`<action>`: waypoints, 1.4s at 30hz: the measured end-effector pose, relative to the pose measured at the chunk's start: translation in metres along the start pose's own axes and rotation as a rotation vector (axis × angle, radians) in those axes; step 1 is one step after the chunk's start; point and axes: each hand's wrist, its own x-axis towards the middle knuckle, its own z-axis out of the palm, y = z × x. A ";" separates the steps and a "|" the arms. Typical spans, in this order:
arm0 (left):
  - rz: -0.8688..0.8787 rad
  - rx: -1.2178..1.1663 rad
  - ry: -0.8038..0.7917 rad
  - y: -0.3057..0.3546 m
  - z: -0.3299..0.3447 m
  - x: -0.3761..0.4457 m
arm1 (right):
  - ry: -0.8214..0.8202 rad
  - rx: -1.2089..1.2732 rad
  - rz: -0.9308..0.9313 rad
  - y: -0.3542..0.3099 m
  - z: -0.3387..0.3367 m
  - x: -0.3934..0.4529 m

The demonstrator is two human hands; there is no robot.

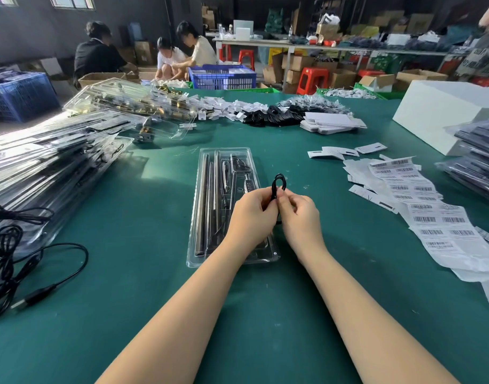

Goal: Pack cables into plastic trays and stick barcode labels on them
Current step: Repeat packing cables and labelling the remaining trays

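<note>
A: What lies at the far left of the green table (143,273)?

B: A loose thin black cable with a USB plug (29,275), and behind it a leaning stack of filled clear plastic trays (43,159).

A: And in the middle?

B: One clear moulded plastic tray (210,206) lies flat with its long side running away from the person. Long grey metal rods (203,206) sit in its left channels, and small metal parts in the right ones.

A: The hands?

B: They meet above the tray's right half. The left hand (251,214) and the right hand (300,214) have their fingers curled, both pinching a small coiled black cable (278,187). Its loop stands up above the fingertips, clear of the tray.

A: Further right?

B: White sheets of barcode labels (420,206) spread across the table, with small white paper tags (345,152) behind them. A stack of dark bagged packs (476,167) sits at the right edge.
</note>
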 end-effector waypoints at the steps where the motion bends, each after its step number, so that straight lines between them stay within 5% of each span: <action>1: 0.007 0.013 0.008 -0.001 0.001 0.000 | 0.028 -0.060 -0.028 0.000 -0.002 -0.001; 11: 0.069 0.207 0.033 -0.001 0.001 -0.003 | -0.055 0.352 0.143 0.002 -0.011 0.003; 21: -0.008 0.273 -0.079 0.006 -0.007 -0.002 | -0.269 0.264 -0.022 0.008 -0.017 0.004; 25: 0.008 0.330 -0.113 0.008 -0.006 -0.003 | -0.156 0.271 -0.003 0.012 -0.014 0.006; 32: -0.239 -0.011 -0.324 0.022 -0.035 0.003 | -0.007 0.196 0.032 0.017 -0.008 0.008; 37: -0.020 0.777 -0.447 0.034 -0.058 -0.019 | -0.006 0.168 0.070 0.019 -0.010 0.012; 42: 0.221 0.879 -0.278 0.011 -0.053 -0.068 | -0.012 0.118 0.070 0.016 -0.011 0.012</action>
